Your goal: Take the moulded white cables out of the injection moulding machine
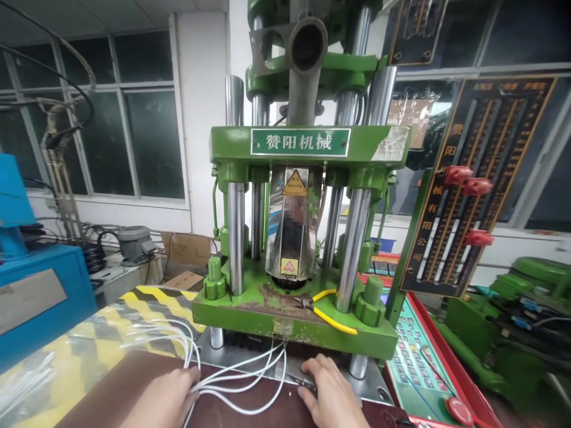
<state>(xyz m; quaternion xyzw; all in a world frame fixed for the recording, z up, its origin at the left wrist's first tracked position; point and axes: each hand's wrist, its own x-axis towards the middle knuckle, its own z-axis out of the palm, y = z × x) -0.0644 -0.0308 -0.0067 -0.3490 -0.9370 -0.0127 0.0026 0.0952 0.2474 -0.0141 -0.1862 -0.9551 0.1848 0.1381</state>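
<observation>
A green vertical press [303,148] with chrome columns stands in front of me. My left hand [167,395] rests on the brown table at the lower left and holds several white cables [250,368] that run under the green platen [267,318]. Over at the platen's lower front edge, my right hand [328,392] presses its fingers on a small dark part on the metal base plate [372,386]. Yellow-handled pliers [328,312] lie on top of the platen.
More white cables [165,333] loop over a yellow-and-black striped surface [89,345] at left. A blue machine [35,285] stands far left. A control panel [413,356] with a red button [457,410] and a dark panel with red knobs [468,184] are right.
</observation>
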